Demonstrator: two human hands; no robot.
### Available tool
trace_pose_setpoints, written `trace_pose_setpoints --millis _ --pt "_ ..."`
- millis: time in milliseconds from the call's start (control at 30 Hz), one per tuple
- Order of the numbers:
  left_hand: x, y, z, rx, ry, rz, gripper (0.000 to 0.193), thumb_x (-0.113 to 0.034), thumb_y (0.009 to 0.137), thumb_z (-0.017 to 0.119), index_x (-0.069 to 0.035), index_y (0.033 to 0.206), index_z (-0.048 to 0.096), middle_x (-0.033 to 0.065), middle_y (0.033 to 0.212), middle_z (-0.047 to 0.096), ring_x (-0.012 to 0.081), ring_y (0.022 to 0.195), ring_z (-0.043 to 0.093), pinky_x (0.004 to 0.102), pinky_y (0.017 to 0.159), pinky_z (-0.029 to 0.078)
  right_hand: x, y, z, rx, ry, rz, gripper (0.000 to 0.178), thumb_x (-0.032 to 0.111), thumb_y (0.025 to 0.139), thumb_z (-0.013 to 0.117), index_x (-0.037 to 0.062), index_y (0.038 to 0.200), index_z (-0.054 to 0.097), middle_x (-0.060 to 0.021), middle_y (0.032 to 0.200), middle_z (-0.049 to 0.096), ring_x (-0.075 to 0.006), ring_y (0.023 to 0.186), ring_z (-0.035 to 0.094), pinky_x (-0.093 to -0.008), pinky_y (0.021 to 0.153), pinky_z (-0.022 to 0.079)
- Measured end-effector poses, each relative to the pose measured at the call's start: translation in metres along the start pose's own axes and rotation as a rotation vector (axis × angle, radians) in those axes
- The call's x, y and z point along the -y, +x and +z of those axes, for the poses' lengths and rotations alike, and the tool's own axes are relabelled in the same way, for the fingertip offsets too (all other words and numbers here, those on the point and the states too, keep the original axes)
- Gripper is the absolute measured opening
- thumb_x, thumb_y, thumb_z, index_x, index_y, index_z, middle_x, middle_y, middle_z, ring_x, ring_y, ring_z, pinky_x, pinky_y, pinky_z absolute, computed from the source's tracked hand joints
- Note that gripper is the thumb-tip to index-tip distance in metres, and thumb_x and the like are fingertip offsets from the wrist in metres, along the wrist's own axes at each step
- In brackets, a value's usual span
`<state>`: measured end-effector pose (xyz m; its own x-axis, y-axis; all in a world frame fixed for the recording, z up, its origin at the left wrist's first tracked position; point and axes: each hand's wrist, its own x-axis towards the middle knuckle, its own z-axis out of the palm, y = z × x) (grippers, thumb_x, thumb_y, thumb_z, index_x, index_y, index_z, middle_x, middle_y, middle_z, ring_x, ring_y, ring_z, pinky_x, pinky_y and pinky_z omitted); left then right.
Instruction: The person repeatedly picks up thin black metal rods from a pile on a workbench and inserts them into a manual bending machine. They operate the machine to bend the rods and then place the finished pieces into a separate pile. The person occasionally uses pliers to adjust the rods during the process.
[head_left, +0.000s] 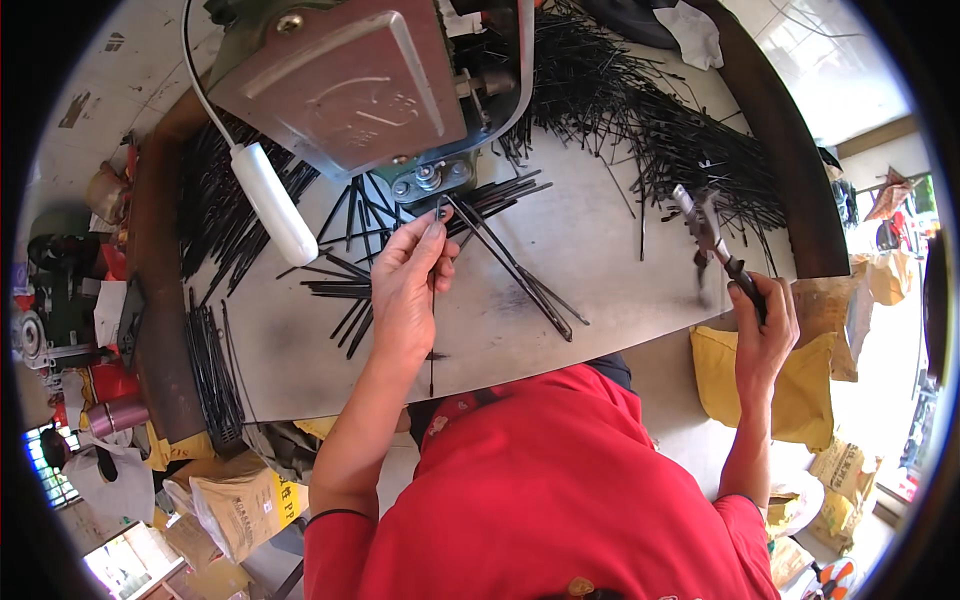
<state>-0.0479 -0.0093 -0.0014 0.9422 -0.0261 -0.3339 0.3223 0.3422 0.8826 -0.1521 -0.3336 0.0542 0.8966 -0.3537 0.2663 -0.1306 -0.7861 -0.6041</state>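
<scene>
My left hand (408, 285) is closed in a pinch just below the head of a green and reddish-brown machine (345, 95). Between its fingertips is a thin black rod (432, 375), which hangs down past the palm toward the table's near edge. Several more black rods (510, 265) lie fanned out beside this hand. Off to the right, my right hand (768, 325) is wrapped around the dark handle of a metal-headed hand tool (722, 252). The tool's head is raised and smeared, so its exact kind is unclear. Loose rods lie behind it.
Large heaps of black rods (600, 90) cover the far right of the grey table (600, 290), with more bundles (215, 360) at the left. A white lamp (272, 205) hangs beside the machine. A dark raised rim (160, 300) borders the table. Yellow sacks (765, 385) stand at the right.
</scene>
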Motion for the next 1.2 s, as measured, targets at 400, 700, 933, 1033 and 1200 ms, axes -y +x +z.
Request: trace_pose_setpoints --millis 400,700,933,1033,1200 --pt "-0.001 0.000 -0.007 -0.006 -0.086 0.025 0.023 -0.014 0.090 0.060 -0.005 0.108 0.051 0.0046 0.080 0.061 0.0084 0.068 0.056 0.0194 0.055 0.041 0.078 -0.024 0.086 1.161 1.641 0.397 0.027 0.011 0.071 0.071 0.0059 0.091 0.054 -0.0116 0.111 0.052 -0.0266 0.118 0.045 -0.0417 0.101 0.034" --pt "-0.003 -0.004 -0.010 -0.031 -0.177 0.032 0.019 -0.013 0.090 0.061 -0.006 0.104 0.051 0.0061 0.080 0.061 0.0074 0.064 0.054 0.0177 0.051 0.039 0.090 -0.021 0.090 1.165 1.418 0.563 0.015 0.005 0.072 0.058 0.0049 0.085 0.049 -0.0211 0.124 0.049 -0.0288 0.112 0.052 -0.0408 0.099 0.040" --pt "-0.008 -0.007 -0.007 -0.035 -0.203 0.010 0.018 -0.013 0.090 0.062 -0.006 0.101 0.050 0.0078 0.078 0.063 0.0067 0.060 0.052 0.0187 0.051 0.039 0.106 -0.022 0.092 1.035 1.318 0.641 0.009 0.004 0.080 0.051 0.0054 0.087 0.047 -0.0171 0.122 0.052 -0.0264 0.117 0.050 -0.0405 0.101 0.039" --pt "-0.006 -0.007 -0.009 -0.016 -0.227 -0.004 0.017 -0.012 0.090 0.062 -0.006 0.100 0.050 0.0082 0.078 0.063 0.0065 0.059 0.052 0.0185 0.051 0.039 0.108 -0.020 0.093 1.057 1.249 0.638 0.010 0.002 0.079 0.050 0.0048 0.088 0.046 -0.0188 0.125 0.050 -0.0300 0.121 0.049 -0.0435 0.103 0.039" --pt "-0.005 -0.007 -0.008 -0.015 -0.233 -0.006 0.017 -0.012 0.090 0.062 -0.006 0.099 0.049 0.0083 0.077 0.063 0.0065 0.058 0.052 0.0185 0.051 0.039 0.107 -0.023 0.098 1.043 1.289 0.635 0.014 0.011 0.081 0.054 0.0041 0.093 0.050 -0.0097 0.106 0.055 -0.0195 0.113 0.051 -0.0318 0.097 0.038"
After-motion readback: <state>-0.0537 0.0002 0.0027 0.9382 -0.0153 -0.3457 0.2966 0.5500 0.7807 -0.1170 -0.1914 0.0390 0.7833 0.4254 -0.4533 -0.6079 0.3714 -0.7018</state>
